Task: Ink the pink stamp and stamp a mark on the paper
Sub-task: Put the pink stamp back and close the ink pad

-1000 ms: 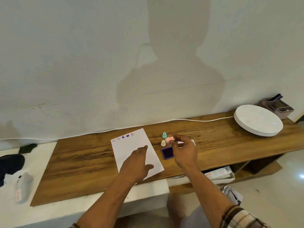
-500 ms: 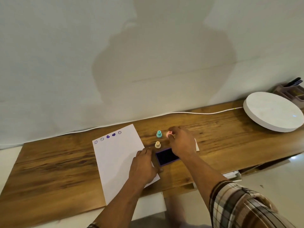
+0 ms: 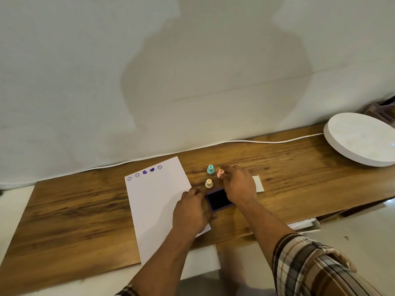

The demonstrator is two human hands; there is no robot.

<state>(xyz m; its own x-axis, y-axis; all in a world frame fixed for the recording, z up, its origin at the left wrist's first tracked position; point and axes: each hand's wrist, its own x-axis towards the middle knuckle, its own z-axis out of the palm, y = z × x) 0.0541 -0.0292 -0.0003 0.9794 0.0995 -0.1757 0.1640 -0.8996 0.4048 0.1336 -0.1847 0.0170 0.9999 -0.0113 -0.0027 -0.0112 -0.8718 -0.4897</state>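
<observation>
While right hand (image 3: 238, 184) pinches pink stamp (image 3: 220, 174) beside ink pad (image 3: 219, 199), inking and stamping remain; left hand (image 3: 190, 212), loosely curled, steadies paper (image 3: 156, 195).

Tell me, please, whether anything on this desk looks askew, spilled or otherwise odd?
Nothing is spilled or damaged. The one slightly odd thing is the paper: it lies turned at an angle to the desk, and its near end hangs over the front edge. The ink pad is open with no smears around it.
</observation>
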